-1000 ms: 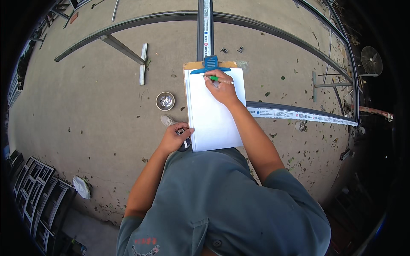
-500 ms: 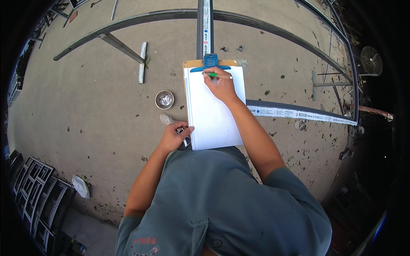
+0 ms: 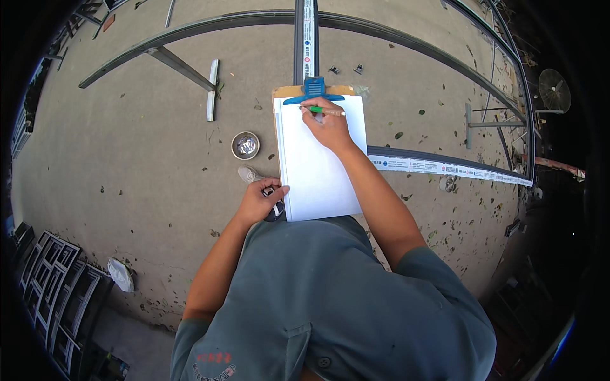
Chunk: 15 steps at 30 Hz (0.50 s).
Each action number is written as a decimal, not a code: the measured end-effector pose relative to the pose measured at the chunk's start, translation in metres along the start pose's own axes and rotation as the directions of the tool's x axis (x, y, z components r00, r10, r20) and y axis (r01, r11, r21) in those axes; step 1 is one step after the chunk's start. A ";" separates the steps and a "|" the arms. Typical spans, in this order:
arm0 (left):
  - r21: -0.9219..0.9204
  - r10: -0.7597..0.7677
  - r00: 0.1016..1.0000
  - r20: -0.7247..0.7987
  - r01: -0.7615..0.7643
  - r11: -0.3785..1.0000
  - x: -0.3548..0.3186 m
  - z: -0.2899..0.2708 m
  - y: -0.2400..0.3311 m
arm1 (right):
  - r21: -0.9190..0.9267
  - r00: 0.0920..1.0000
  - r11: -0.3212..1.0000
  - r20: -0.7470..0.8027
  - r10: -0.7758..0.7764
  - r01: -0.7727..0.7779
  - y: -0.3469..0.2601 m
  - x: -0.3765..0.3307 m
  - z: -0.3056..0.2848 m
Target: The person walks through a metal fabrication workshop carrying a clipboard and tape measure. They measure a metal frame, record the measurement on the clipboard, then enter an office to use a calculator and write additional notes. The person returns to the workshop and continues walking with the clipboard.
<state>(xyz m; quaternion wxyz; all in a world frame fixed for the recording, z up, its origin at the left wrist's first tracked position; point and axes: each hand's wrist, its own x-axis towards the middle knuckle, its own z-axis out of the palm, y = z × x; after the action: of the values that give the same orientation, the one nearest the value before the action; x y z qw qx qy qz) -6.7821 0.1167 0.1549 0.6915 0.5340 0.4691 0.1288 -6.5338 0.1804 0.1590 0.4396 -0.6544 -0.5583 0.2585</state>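
Observation:
A clipboard with a blue clip lies in front of my body, its sheets of white paper showing no clear marks. My right hand rests near the top of the paper, closed around a pen with a green part; its tip is at the upper left of the sheet, just under the clip. At the lower left edge of the board, my left hand grips it, thumb on top of the paper and the other fingers partly hidden.
Long metal frame bars cross beyond the clipboard, and a labelled bar runs off to the right. A round bowl with shiny contents stands on the floor at left. Metal frames and a white bag lie at lower left.
My right hand and pen have shifted very slightly up the page. The left hand keeps its grip, and the view has moved a little.

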 end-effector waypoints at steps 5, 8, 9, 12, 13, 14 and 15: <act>-0.017 -0.023 1.000 0.009 0.023 1.000 -0.001 0.000 0.002 | -0.026 0.999 0.999 -0.007 -0.032 0.032 0.002 -0.001 0.003; -0.010 -0.026 0.999 0.021 0.026 1.000 -0.001 -0.001 0.002 | -0.009 0.999 0.999 0.006 -0.032 0.032 0.001 -0.001 0.003; 0.000 -0.033 0.999 0.025 0.033 0.999 -0.001 -0.001 0.003 | 0.012 0.999 0.999 0.014 -0.039 0.038 0.001 -0.001 0.003; -0.022 -0.049 0.999 0.020 0.050 0.999 -0.001 0.000 0.004 | 0.017 0.994 0.994 0.013 -0.110 0.110 -0.002 -0.001 0.003; -0.016 -0.045 0.999 0.018 0.046 0.999 -0.002 0.000 0.005 | 0.007 0.990 0.990 0.010 -0.143 0.142 -0.004 -0.001 0.003; -0.010 -0.041 0.999 0.016 0.041 0.999 -0.002 0.000 0.005 | 0.030 0.996 0.996 0.019 -0.089 0.088 -0.005 -0.001 0.003; -0.004 -0.036 0.999 0.013 0.036 0.999 -0.002 0.000 0.005 | 0.053 0.999 0.998 0.030 -0.036 0.035 -0.007 -0.001 0.003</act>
<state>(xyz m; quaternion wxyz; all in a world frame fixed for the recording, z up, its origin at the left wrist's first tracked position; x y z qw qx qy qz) -6.7819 0.1176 0.1604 0.6979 0.5248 0.4740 0.1138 -6.5398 0.1802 0.1632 0.4526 -0.6284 -0.5696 0.2755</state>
